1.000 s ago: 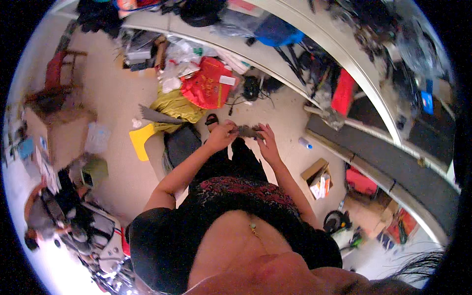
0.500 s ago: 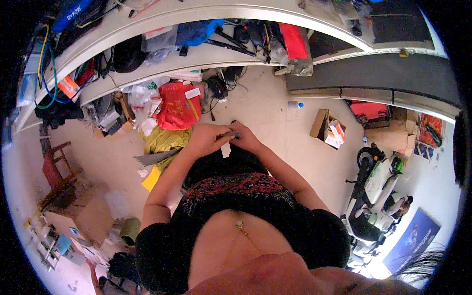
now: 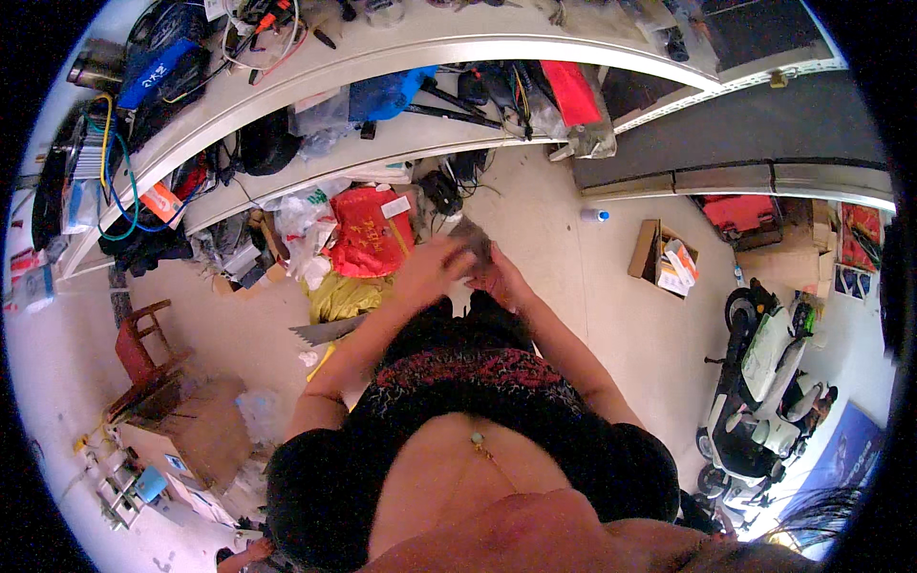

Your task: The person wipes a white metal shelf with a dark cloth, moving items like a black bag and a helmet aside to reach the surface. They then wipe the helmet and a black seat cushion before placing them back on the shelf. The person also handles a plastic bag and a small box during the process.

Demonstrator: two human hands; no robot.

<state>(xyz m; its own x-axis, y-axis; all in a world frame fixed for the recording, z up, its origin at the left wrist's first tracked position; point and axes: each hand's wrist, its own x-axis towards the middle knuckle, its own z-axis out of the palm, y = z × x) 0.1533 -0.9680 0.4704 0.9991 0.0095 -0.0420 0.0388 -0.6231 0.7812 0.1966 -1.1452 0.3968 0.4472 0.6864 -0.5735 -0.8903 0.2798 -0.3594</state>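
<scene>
In front of my lap, my right hand [image 3: 501,279] grips a small flat grey-brown piece [image 3: 470,241] that stands up between my hands; its kind is not clear. My left hand [image 3: 432,272] is against the near left side of this piece, its fingers smeared by motion. Beneath my left forearm, a grey strip with a jagged, saw-toothed end [image 3: 325,331] sticks out to the left. Beyond the left hand lie a red plastic bag [image 3: 368,234] and a crumpled olive-yellow bag [image 3: 339,298].
A cluttered white shelf [image 3: 382,158] curves across the far side. To the right on the floor are a small white bottle with a blue cap [image 3: 594,216], an open cardboard box [image 3: 645,253] and a parked scooter [image 3: 764,382]. A wooden chair [image 3: 143,349] and a large carton [image 3: 191,430] stand left.
The grey-brown piece has been tipped up and shows more of its face. My left hand has moved and blurs. The whole view has shifted slightly, with the shelf showing more at the top.
</scene>
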